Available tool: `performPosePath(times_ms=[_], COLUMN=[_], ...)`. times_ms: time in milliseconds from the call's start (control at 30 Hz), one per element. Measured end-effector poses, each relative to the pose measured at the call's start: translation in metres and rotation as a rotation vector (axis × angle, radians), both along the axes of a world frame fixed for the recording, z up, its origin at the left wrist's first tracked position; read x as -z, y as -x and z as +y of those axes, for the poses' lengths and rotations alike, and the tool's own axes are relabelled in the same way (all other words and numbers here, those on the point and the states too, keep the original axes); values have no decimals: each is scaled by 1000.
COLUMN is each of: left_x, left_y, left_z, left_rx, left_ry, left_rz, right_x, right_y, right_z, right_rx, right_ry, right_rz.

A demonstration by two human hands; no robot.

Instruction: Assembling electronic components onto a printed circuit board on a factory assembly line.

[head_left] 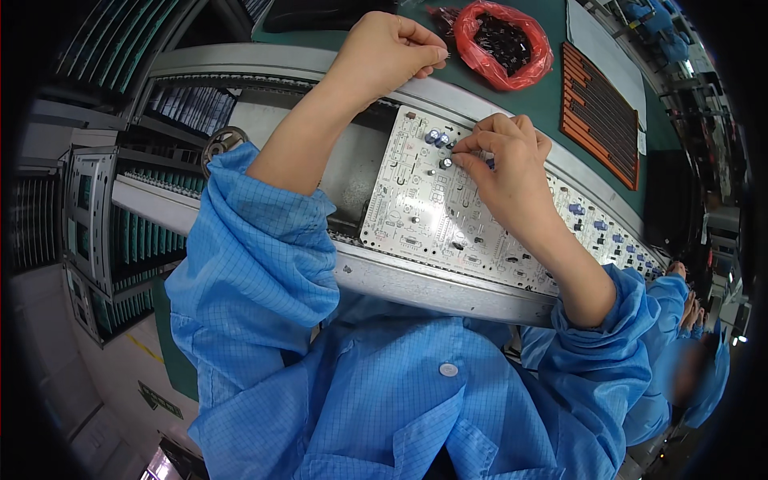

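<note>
Pressing its fingertips together, the left hand [386, 58] is near a red plastic bag [541, 61] on the green surface [548, 120]; I can't tell what it holds. The right hand [514, 164] curls beside a capacitor [446, 162], grip unclear, over a white circuit board [436, 228] with unreadably small print. Racks [120, 40] stand leftward of both.

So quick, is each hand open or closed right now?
Left hand: pinched closed; anything held too small to tell.
Right hand: curled over the white circuit board; grip unclear.
</note>
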State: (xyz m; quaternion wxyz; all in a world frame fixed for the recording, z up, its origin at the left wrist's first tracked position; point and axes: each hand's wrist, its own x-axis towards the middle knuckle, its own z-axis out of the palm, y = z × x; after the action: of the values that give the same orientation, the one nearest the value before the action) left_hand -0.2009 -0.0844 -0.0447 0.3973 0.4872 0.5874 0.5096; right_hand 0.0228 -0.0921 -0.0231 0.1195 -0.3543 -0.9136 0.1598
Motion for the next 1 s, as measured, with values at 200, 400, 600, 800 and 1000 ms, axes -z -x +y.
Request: performPosePath(times_ms=[200,400,600,800,1000], left_x=[-6,-2,-5,-6,-7], left_y=[-2,-4,-4,-1,-4], left_z=[0,0,-2,-1,-1], left_rx=[12,-13,9,43,41], left_ry=[20,-48,-24,-13,3], left_rz=[13,-20,-28,-16,-10], right_x=[-2,-9,-1,2,3], right_y=[3,7,1,0,-1], right_z=[-2,-1,2,6,5], right_rx=[58,106,58,-27,-12], right_ry=[33,99,39,-72,-110], right_rz=[-22,-71,-21,-16,-19])
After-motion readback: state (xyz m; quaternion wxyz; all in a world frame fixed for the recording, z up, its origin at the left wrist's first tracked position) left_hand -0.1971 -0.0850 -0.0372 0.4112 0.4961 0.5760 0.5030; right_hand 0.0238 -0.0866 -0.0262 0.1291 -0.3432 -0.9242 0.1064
